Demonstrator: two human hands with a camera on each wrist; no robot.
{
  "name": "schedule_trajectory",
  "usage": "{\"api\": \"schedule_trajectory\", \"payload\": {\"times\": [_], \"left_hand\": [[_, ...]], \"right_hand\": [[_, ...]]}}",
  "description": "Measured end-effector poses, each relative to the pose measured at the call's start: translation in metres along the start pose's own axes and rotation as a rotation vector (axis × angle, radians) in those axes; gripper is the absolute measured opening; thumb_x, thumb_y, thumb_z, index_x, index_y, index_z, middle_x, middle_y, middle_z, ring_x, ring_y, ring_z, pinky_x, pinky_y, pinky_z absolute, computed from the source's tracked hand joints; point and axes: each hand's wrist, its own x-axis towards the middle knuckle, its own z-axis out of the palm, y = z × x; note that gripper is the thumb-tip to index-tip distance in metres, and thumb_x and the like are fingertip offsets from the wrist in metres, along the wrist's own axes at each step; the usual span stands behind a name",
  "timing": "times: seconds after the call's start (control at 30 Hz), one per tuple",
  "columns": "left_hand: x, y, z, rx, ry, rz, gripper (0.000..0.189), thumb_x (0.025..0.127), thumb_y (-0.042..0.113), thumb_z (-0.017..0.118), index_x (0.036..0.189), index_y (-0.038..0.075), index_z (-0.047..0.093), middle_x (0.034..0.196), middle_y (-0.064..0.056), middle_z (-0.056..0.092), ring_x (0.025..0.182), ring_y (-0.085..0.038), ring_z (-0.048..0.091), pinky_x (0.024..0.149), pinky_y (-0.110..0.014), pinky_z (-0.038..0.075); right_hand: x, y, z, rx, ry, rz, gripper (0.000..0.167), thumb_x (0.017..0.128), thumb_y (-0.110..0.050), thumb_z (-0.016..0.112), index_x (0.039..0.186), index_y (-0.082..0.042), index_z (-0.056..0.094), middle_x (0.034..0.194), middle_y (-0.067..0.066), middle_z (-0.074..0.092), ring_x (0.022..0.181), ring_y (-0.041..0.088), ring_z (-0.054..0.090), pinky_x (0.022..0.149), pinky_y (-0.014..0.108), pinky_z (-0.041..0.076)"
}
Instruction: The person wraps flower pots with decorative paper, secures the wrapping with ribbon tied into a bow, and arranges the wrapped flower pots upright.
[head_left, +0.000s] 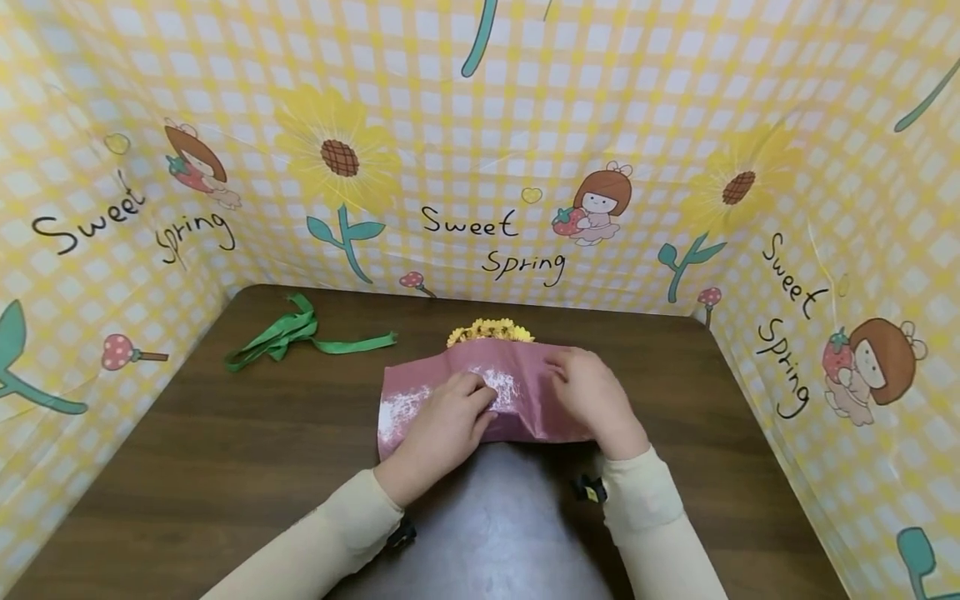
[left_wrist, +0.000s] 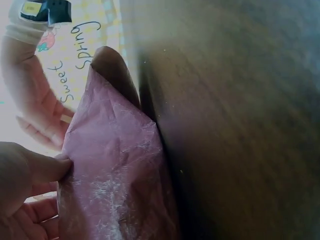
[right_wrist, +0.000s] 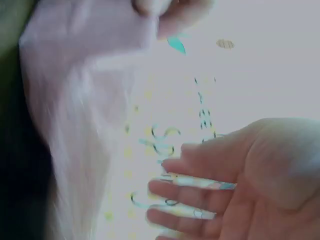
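Note:
A sheet of pink wrapping paper (head_left: 555, 421) stands folded over a bunch of yellow flowers (head_left: 491, 327), whose tops show above its far edge. With thumb and curled fingers, my left hand (head_left: 448, 417) pinches the paper near its middle; in the left wrist view the thumb (left_wrist: 47, 167) lies against the paper's edge. My right hand (head_left: 597, 396) is at the paper's right side. The right wrist view shows that palm with its fingers (right_wrist: 187, 192) extended and apart from the paper, holding nothing. The flower stems are hidden by the paper.
A crumpled green ribbon (head_left: 281, 335) lies on the dark wooden table (head_left: 187, 483) at the back left, one end trailing toward the paper. Yellow checked cloth walls (head_left: 465, 150) with printed flowers and lettering enclose the table at the back and both sides.

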Motion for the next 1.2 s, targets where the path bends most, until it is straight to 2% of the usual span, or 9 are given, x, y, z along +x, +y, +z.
{"api": "schedule_trajectory", "payload": {"times": [0.17, 0.33, 0.43, 0.57, 0.7, 0.83, 1.03, 1.13, 1.2], "left_hand": [[0.003, 0.0, -0.002, 0.057, -0.031, 0.063, 0.016, 0.095, 0.017, 0.072, 0.11, 0.01, 0.071, 0.119, -0.004, 0.065, 0.113, -0.024, 0.061, 0.101, -0.043, 0.051], [0.005, -0.001, -0.007, 0.06, -0.091, 0.096, 0.02, 0.097, 0.016, 0.071, 0.115, 0.007, 0.071, 0.125, -0.007, 0.068, 0.122, -0.025, 0.062, 0.11, -0.043, 0.047], [0.005, -0.002, -0.01, 0.046, -0.125, 0.084, 0.025, 0.098, 0.02, 0.07, 0.119, 0.006, 0.07, 0.126, -0.007, 0.068, 0.123, -0.025, 0.061, 0.111, -0.04, 0.046], [0.005, -0.002, -0.011, 0.035, -0.142, 0.075, 0.029, 0.098, 0.023, 0.071, 0.121, 0.006, 0.07, 0.127, -0.007, 0.068, 0.125, -0.025, 0.061, 0.112, -0.04, 0.045], [0.006, -0.001, -0.012, 0.035, -0.163, 0.075, 0.033, 0.098, 0.026, 0.071, 0.125, 0.006, 0.069, 0.129, -0.007, 0.068, 0.127, -0.025, 0.06, 0.112, -0.04, 0.044], [0.007, -0.002, -0.012, 0.025, -0.18, 0.062, 0.038, 0.097, 0.028, 0.072, 0.128, 0.008, 0.068, 0.131, -0.007, 0.067, 0.129, -0.024, 0.06, 0.112, -0.04, 0.045], [0.007, -0.002, -0.011, -0.001, -0.168, 0.063, 0.037, 0.096, 0.026, 0.073, 0.127, 0.006, 0.068, 0.131, -0.008, 0.068, 0.129, -0.025, 0.06, 0.113, -0.039, 0.044], [0.007, -0.002, -0.012, -0.009, -0.173, 0.06, 0.038, 0.096, 0.026, 0.073, 0.128, 0.006, 0.068, 0.132, -0.008, 0.067, 0.129, -0.025, 0.059, 0.113, -0.04, 0.044], [0.006, -0.002, -0.013, -0.015, -0.186, 0.052, 0.039, 0.097, 0.026, 0.072, 0.129, 0.006, 0.068, 0.134, -0.008, 0.066, 0.131, -0.025, 0.058, 0.114, -0.041, 0.043]], "right_hand": [[-0.001, 0.036, -0.008, 0.014, -0.141, 0.275, 0.031, 0.1, -0.015, 0.053, 0.121, -0.001, 0.07, 0.119, 0.021, 0.071, 0.109, 0.037, 0.066, 0.094, 0.053, 0.052], [0.0, 0.069, -0.006, 0.104, -0.288, 0.322, 0.033, 0.1, -0.019, 0.055, 0.119, 0.004, 0.068, 0.116, 0.023, 0.069, 0.099, 0.031, 0.064, 0.088, 0.049, 0.053], [0.001, 0.084, -0.003, 0.254, -0.345, 0.325, 0.046, 0.099, -0.018, 0.061, 0.135, 0.01, 0.057, 0.12, 0.025, 0.067, 0.098, 0.029, 0.066, 0.087, 0.048, 0.055], [0.0, 0.101, -0.004, 0.548, -0.365, 0.346, 0.066, 0.095, -0.009, 0.067, 0.151, 0.01, 0.036, 0.099, 0.017, 0.07, 0.081, 0.019, 0.066, 0.077, 0.043, 0.058], [-0.007, 0.119, -0.017, 0.837, -0.34, 0.368, 0.077, 0.097, -0.004, 0.065, 0.159, 0.004, 0.02, 0.087, 0.003, 0.067, 0.076, 0.013, 0.064, 0.075, 0.037, 0.058], [-0.013, 0.131, -0.026, 0.993, -0.34, 0.368, 0.079, 0.1, -0.005, 0.063, 0.162, -0.001, 0.014, 0.088, -0.001, 0.069, 0.081, 0.012, 0.067, 0.078, 0.033, 0.059], [-0.015, 0.134, -0.025, 0.942, -0.401, 0.367, 0.087, 0.097, -0.005, 0.067, 0.163, -0.001, 0.01, 0.096, 0.007, 0.071, 0.089, 0.018, 0.071, 0.084, 0.038, 0.06], [-0.017, 0.129, -0.029, 0.804, -0.392, 0.384, 0.087, 0.095, -0.003, 0.068, 0.161, 0.003, 0.011, 0.098, 0.019, 0.071, 0.09, 0.024, 0.071, 0.085, 0.043, 0.06], [-0.019, 0.119, -0.037, 0.621, -0.336, 0.382, 0.081, 0.096, -0.009, 0.068, 0.158, 0.007, 0.019, 0.105, 0.026, 0.07, 0.094, 0.029, 0.071, 0.085, 0.045, 0.059]]}}
